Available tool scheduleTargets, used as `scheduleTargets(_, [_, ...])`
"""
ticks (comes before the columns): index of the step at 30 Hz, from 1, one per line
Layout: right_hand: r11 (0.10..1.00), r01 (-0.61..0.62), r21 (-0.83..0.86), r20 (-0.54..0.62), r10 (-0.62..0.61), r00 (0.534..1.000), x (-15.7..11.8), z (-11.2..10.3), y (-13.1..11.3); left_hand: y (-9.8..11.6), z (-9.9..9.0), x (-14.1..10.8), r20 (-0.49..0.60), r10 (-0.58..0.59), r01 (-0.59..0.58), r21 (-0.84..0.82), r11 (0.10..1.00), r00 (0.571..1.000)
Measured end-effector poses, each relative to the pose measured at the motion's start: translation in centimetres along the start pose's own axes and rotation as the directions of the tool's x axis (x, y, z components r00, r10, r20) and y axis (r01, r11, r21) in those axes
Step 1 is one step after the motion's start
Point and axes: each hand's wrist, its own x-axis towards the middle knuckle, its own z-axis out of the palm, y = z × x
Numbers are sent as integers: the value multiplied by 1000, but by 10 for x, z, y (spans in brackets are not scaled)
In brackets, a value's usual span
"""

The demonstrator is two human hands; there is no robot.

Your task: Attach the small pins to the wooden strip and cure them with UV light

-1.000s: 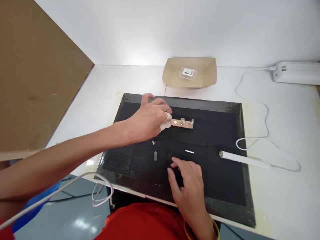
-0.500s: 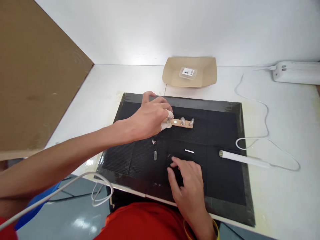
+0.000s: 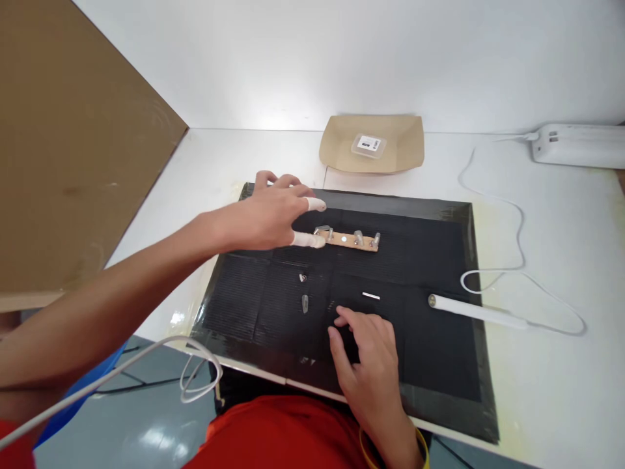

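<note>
Left hand (image 3: pixel 276 213) extends, thumb and forefinger parted; right hand (image 3: pixel 370 361) curls loosely.

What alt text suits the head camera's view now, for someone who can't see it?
A left hand, its white-covered finger and thumb parted, is at the left end of a wooden strip bearing clear pieces on a black mat. The empty right hand curls nearer the viewer; a cardboard tray sits behind.

Single head-worn view; looks forward and steeply down upon the mat (image 3: pixel 439 260) from close above.
</note>
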Motion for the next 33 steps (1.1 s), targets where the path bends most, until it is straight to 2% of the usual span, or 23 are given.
scheduleTargets(2, [1000,-2,3,4,2,1000,0,0,0,-14,0,1,53,6,-8,31,999,999])
scheduleTargets(5, [1000,4,2,2,-4,1000,0,0,0,-23,0,4,141,119,-120,2,993,983])
scheduleTargets(8, [1000,7,-2,0,-7,1000,0,1,0,-22,0,13,216,214,-209,-47,977,953])
scheduleTargets(15, [1000,2,4,-6,-2,1000,-1,1,1,-17,-2,39,358,225,-221,-51,974,906])
scheduleTargets(21, [1000,12,8,-10,-12,1000,-1,1,1,-27,1,43,277,267,-252,-91,964,923])
scheduleTargets(26, [1000,14,4,-5,-14,1000,-1,0,1,-41,11,34,196,301,-295,-57,954,933])
scheduleTargets(33, [999,20,-28,-16,-21,1000,-1,2,1,-54,19,22,41,279,-276,-81,958,959])
